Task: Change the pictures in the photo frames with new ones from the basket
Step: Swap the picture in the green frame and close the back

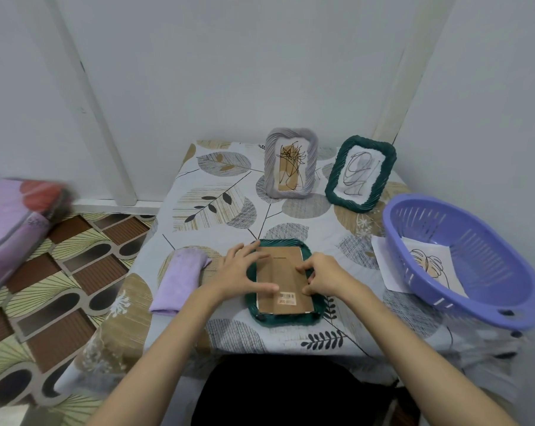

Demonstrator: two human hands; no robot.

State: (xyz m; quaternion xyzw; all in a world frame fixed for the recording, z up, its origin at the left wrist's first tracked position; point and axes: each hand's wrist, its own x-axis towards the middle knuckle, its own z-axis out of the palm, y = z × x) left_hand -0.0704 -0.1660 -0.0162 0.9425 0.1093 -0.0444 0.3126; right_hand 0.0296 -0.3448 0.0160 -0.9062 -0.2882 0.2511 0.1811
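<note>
Starting left, a folded lilac cloth (180, 281) lies idle. My left hand (244, 273) rests flat, fingers straight and spread, on the face-down green frame (283, 316); my right hand (321, 276) curls its fingertips at the brown backing board (283, 278) (working a tab, I judge). Behind, the grey frame (290, 162) and second green frame (361, 173) stand. A new picture (429, 265) waits in the purple basket (462, 256). I judge most remains.

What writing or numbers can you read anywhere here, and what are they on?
Barcode sticker on the cardboard backing of the face-down green frame: bars and a short printed line below, too small and blurred to read.
Dark mark near the backing's top: too small to read.
Pictures in the standing frames and basket: line drawings only, no text.
</note>
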